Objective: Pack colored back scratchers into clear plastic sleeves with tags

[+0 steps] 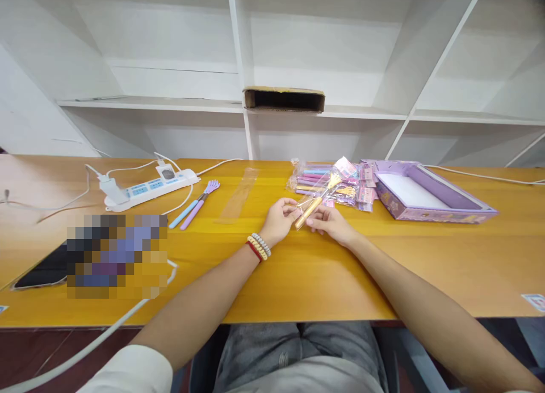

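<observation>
Between my hands is a gold-handled back scratcher (pixel 309 212) in a clear plastic sleeve, tilted with its yellow hand-shaped head up and to the right. My left hand (pixel 279 218) pinches the sleeve and handle from the left. From the right, my right hand (pixel 330 222) has its fingers curled against the handle's lower part. Just behind lies a pile of bagged back scratchers (pixel 313 180) in pink, blue, purple and gold. To the left, a flat clear plastic sleeve (pixel 239 195) rests on the table. Farther left lie a purple back scratcher (pixel 196 208) and a blue-handled one (pixel 184 213), both unwrapped.
An open purple box (pixel 438 216) stands right of the pile. A white power strip (pixel 153 187) with plugs and cables occupies the back left. A dark phone-like slab (pixel 42 268) lies near a blurred patch. White shelving behind the table (pixel 298 279) holds a cardboard box (pixel 284 91).
</observation>
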`<move>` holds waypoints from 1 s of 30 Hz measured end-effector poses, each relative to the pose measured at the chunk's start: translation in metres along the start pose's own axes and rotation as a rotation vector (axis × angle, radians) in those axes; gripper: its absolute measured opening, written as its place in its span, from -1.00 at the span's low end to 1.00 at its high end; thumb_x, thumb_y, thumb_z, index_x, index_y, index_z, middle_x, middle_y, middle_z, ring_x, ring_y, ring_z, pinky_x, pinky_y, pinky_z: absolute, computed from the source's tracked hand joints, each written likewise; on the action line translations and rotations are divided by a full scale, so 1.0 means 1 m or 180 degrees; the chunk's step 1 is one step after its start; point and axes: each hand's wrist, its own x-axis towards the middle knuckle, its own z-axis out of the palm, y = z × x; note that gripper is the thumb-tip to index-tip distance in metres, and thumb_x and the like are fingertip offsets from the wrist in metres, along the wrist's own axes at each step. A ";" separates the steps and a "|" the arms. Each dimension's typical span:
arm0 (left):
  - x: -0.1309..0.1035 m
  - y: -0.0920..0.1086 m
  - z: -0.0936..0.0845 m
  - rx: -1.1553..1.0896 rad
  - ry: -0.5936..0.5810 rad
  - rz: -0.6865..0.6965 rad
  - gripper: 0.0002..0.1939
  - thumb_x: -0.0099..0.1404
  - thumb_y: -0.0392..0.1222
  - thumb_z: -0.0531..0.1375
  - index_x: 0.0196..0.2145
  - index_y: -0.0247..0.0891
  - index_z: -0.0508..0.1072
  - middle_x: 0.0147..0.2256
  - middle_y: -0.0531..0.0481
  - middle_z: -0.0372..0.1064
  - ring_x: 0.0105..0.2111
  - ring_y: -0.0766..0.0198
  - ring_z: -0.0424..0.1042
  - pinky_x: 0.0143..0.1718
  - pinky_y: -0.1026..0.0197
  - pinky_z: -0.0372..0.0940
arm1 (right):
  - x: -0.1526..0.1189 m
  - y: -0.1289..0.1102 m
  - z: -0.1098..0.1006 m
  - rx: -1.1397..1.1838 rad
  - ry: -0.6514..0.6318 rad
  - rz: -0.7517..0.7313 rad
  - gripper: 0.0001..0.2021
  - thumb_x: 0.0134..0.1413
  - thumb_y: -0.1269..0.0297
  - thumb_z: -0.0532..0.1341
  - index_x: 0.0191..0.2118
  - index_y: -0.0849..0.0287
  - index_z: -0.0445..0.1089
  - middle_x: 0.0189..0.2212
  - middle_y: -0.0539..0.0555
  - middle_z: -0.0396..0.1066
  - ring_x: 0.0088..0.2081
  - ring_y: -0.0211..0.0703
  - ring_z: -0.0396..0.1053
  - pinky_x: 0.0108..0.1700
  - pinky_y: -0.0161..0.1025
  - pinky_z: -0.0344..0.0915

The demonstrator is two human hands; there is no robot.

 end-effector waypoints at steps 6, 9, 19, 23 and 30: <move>-0.004 0.000 0.007 0.0164 -0.0241 0.0105 -0.78 0.10 -0.29 0.20 -0.27 -0.29 0.27 -0.39 -0.01 0.44 -0.39 0.31 0.43 -0.30 0.24 0.31 | -0.001 0.000 0.016 0.0259 0.0231 0.0022 -0.61 -0.24 0.15 0.35 -0.26 0.21 0.30 -0.56 0.00 0.41 -0.57 -0.27 0.34 -0.68 -0.41 0.17; -0.003 -0.004 0.008 0.0285 -0.0212 0.0118 -0.79 0.14 -0.20 0.19 -0.27 -0.29 0.29 -0.36 -0.03 0.43 -0.38 0.32 0.42 -0.31 0.23 0.31 | -0.001 0.001 0.012 0.0350 0.0273 0.0018 -0.64 -0.26 0.16 0.37 -0.31 0.22 0.32 -0.60 -0.01 0.40 -0.61 -0.28 0.33 -0.68 -0.39 0.20; 0.000 -0.006 -0.006 0.1964 -0.0098 0.0496 -0.73 0.20 -0.07 0.11 -0.18 -0.23 0.31 -0.25 -0.03 0.39 -0.35 0.32 0.36 -0.23 0.21 0.28 | 0.009 0.007 -0.008 0.0577 0.1328 -0.0087 -0.72 -0.29 0.22 0.38 -0.50 0.21 0.28 -0.72 -0.12 0.18 -0.69 -0.44 0.09 -0.72 -0.45 -0.07; -0.006 -0.002 -0.009 0.2574 -0.0446 0.0660 -0.72 0.20 -0.12 0.09 -0.12 -0.20 0.29 -0.18 -0.03 0.38 -0.28 0.28 0.38 -0.21 0.22 0.28 | 0.026 0.004 -0.016 0.0712 0.1655 -0.0001 -0.68 -0.36 0.25 0.40 -0.58 0.20 0.20 -0.74 -0.14 0.12 -0.72 -0.47 -0.01 -0.73 -0.43 -0.16; -0.006 0.002 -0.012 0.3199 -0.0857 0.0876 -0.73 0.20 -0.12 0.07 -0.14 -0.21 0.31 -0.15 -0.04 0.37 -0.17 0.20 0.34 -0.14 0.16 0.26 | 0.068 -0.005 -0.025 0.0461 0.2062 0.0372 -0.73 -0.25 0.31 0.34 -0.62 0.22 0.19 -0.74 -0.05 0.22 -0.73 -0.42 0.09 -0.77 -0.43 -0.10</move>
